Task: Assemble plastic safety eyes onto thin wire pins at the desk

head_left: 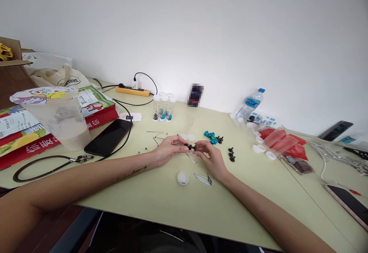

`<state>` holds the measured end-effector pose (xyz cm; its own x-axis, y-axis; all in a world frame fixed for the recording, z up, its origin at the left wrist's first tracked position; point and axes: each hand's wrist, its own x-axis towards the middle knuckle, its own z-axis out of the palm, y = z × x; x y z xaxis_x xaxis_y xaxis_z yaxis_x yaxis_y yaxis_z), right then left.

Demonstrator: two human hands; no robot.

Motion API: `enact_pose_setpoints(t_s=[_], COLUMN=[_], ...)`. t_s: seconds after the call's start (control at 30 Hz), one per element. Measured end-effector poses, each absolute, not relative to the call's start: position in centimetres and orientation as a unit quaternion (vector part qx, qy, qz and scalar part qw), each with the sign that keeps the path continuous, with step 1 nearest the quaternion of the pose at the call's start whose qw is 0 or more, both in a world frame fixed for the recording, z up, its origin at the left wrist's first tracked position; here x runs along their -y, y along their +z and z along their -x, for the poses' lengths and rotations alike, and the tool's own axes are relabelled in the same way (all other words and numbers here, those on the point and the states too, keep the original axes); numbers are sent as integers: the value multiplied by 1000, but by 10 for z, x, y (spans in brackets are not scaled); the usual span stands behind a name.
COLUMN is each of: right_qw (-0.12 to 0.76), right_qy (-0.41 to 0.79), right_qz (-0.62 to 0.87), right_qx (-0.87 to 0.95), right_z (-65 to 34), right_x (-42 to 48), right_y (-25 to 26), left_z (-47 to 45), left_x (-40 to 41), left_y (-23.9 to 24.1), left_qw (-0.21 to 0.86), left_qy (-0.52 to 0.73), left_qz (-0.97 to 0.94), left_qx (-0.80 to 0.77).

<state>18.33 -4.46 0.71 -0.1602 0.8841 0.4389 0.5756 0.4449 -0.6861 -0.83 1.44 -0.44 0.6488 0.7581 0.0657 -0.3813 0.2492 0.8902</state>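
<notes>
My left hand (169, 150) pinches a thin metal pin (177, 144) above the pale green table (161, 199). My right hand (211, 157) meets it from the right, its fingers closed on a small black bead (192, 147) at the pin's tip. Blue and green beads (210, 136) and a few black beads (231, 154) lie just beyond my right hand. A bundle of metal pins (202, 179) and a small white cap (183, 178) rest on the table near my wrists.
Three clear vials with white lids (163, 108) stand behind my hands. A black phone (108, 137), a plastic cup (61, 117), printed boxes (25, 134) and a black cable (43, 168) lie left. A water bottle (249, 105), red bags (283, 142) and another phone (349, 203) lie right.
</notes>
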Motion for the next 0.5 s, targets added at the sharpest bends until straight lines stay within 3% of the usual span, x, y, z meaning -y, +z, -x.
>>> enact_pose_setpoints(t_s=[0.5], right_qw=[425], right_qy=[135], right_qz=[482], right_qx=[754], right_z=[-181], right_x=[47], right_y=[9], left_z=[8], left_x=[-10], left_y=[3], left_qw=[794], left_qy=[382], left_qz=[-444], left_qx=[-165])
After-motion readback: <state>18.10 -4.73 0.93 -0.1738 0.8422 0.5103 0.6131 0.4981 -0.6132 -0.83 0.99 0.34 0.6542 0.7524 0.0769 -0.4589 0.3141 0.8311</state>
